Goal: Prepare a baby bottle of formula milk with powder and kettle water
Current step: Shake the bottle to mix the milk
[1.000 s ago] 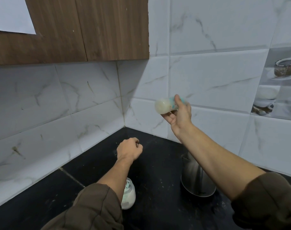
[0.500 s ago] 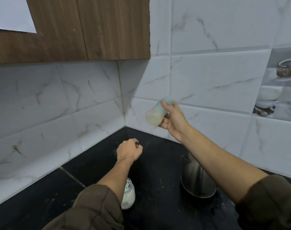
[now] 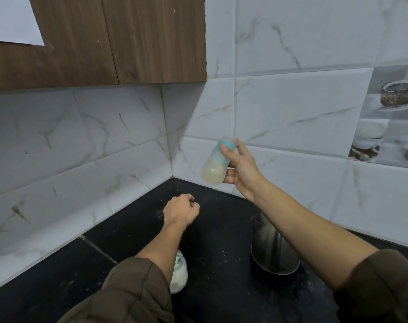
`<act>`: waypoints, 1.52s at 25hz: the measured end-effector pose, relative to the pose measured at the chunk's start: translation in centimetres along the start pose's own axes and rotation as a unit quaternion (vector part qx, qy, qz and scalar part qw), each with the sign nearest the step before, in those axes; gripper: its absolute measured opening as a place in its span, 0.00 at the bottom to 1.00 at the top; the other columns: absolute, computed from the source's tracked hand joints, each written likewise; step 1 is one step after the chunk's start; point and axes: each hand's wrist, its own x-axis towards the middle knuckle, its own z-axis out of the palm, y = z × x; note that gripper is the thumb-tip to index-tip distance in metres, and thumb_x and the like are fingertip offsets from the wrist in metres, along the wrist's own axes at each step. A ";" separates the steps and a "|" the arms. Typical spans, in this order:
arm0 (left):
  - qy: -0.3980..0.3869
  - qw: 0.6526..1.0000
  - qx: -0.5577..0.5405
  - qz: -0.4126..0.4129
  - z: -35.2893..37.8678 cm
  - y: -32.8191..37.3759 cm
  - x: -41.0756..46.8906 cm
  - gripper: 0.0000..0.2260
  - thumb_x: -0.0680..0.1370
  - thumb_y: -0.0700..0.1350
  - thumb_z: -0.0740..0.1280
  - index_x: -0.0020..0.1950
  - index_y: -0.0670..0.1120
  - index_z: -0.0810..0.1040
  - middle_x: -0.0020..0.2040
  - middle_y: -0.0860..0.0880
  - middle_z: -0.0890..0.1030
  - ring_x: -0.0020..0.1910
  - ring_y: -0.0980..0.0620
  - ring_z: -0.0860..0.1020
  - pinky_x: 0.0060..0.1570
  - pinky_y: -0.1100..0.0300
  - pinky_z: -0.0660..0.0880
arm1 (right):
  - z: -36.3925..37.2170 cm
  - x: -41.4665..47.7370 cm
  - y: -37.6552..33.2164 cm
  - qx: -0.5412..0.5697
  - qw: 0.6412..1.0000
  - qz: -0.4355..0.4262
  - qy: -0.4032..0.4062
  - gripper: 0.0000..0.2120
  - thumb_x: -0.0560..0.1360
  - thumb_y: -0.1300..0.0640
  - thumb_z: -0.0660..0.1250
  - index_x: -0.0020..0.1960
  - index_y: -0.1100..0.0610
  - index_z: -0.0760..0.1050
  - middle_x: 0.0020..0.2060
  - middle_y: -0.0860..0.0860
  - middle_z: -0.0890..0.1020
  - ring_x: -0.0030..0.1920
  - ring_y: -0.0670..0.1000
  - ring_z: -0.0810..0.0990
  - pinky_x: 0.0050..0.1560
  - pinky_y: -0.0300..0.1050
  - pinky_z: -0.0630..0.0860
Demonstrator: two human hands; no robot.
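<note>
My right hand (image 3: 241, 170) grips a baby bottle (image 3: 215, 164) with a teal collar, raised above the counter near the wall corner. The bottle is tilted, blurred, and holds cloudy pale milk in its lower end. My left hand (image 3: 181, 212) is a closed fist hovering low over the black counter (image 3: 133, 231), holding nothing that I can see. A steel kettle (image 3: 271, 250) stands on the counter under my right forearm. A white powder jar (image 3: 178, 273) sits partly hidden behind my left sleeve.
White marble-look tiles line both walls of the corner. A brown wooden cabinet (image 3: 119, 38) hangs overhead at the upper left. White specks dot the counter around the kettle.
The bottle has swung from lying sideways to a steeper tilt with its base down, and my right hand has dropped slightly. My left fist has stayed in place.
</note>
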 end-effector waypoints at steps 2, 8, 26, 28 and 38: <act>-0.007 1.000 -0.002 0.007 0.1 0.4 0.1 0.16 0.82 0.51 0.65 0.70 0.54 0.80 0.55 0.53 0.85 0.56 0.50 0.82 0.54 0.54 0.79 | 0.2 -0.5 0.2 -0.048 0.998 -0.018 -0.045 0.34 0.79 0.51 0.75 0.81 0.42 0.65 0.64 0.57 0.82 0.48 0.60 0.89 0.43 0.56 0.86; 0.006 1.000 0.003 0.007 0.1 0.6 0.4 0.16 0.81 0.51 0.64 0.68 0.54 0.81 0.55 0.53 0.86 0.57 0.49 0.82 0.53 0.55 0.77 | 0.2 1.8 -0.7 0.170 0.976 -0.007 0.135 0.33 0.79 0.49 0.75 0.79 0.50 0.65 0.66 0.59 0.80 0.46 0.58 0.89 0.41 0.53 0.86; 0.009 1.000 0.005 0.003 -0.4 -0.3 0.5 0.16 0.82 0.51 0.65 0.69 0.54 0.80 0.54 0.54 0.85 0.55 0.51 0.82 0.52 0.56 0.77 | 1.7 0.5 0.0 0.113 0.991 -0.053 0.056 0.31 0.80 0.49 0.74 0.79 0.46 0.66 0.64 0.56 0.81 0.44 0.55 0.89 0.40 0.51 0.84; 0.012 1.000 0.010 0.001 -0.7 -0.4 0.4 0.15 0.82 0.50 0.64 0.68 0.54 0.80 0.54 0.54 0.86 0.56 0.51 0.82 0.51 0.56 0.76 | 1.1 1.4 -0.6 0.196 0.972 -0.024 0.130 0.31 0.79 0.48 0.74 0.78 0.49 0.66 0.65 0.58 0.79 0.48 0.58 0.89 0.42 0.53 0.85; 0.001 1.000 0.013 0.013 -0.7 0.0 0.0 0.15 0.81 0.51 0.65 0.67 0.54 0.81 0.54 0.54 0.85 0.55 0.51 0.82 0.53 0.54 0.77 | 2.3 -0.3 -0.3 0.115 0.990 -0.004 0.078 0.35 0.78 0.48 0.76 0.80 0.48 0.65 0.66 0.60 0.80 0.48 0.59 0.89 0.42 0.54 0.86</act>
